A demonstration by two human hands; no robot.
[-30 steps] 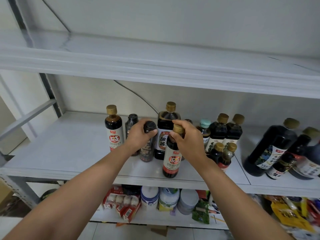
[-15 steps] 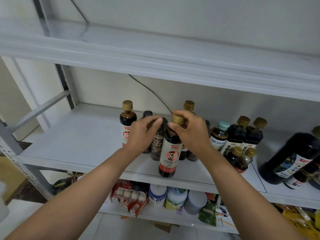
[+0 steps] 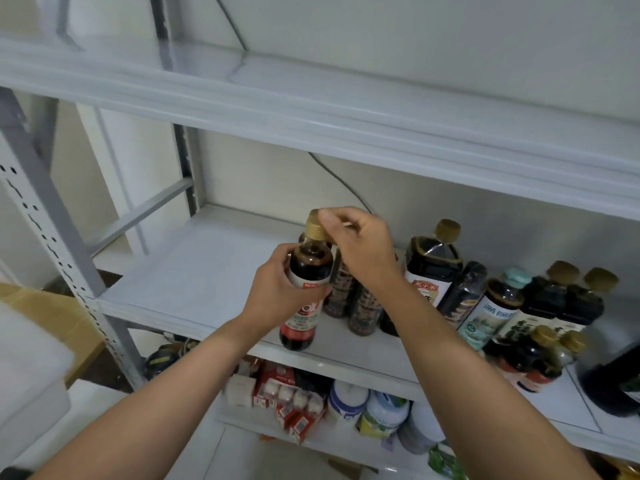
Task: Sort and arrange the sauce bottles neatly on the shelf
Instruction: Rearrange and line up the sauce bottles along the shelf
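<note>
A dark sauce bottle [image 3: 311, 263] with a gold cap and a red-and-white label stands near the front edge of the white middle shelf [image 3: 194, 271], at the left end of the bottle group. My left hand [image 3: 277, 292] wraps around its body. The fingertips of my right hand [image 3: 360, 251] pinch its gold cap from the right. Right behind it stand two slim dark bottles [image 3: 363, 306], partly hidden by my right wrist. Further right are a large soy bottle [image 3: 433, 268], a teal-capped bottle [image 3: 498, 306] and several gold-capped dark bottles [image 3: 568, 303].
The left half of the middle shelf is bare white board. A grey perforated upright [image 3: 69, 271] stands at the left. The upper shelf [image 3: 311, 112] overhangs close above. Below sit red boxes [image 3: 287, 393] and white jars [image 3: 346, 403]. A big dark bottle [image 3: 609, 382] lies at far right.
My left hand left the slim dark bottle and now grips the red-label bottle's body. That bottle has moved left, to the left end of the group. My view has swung left.
</note>
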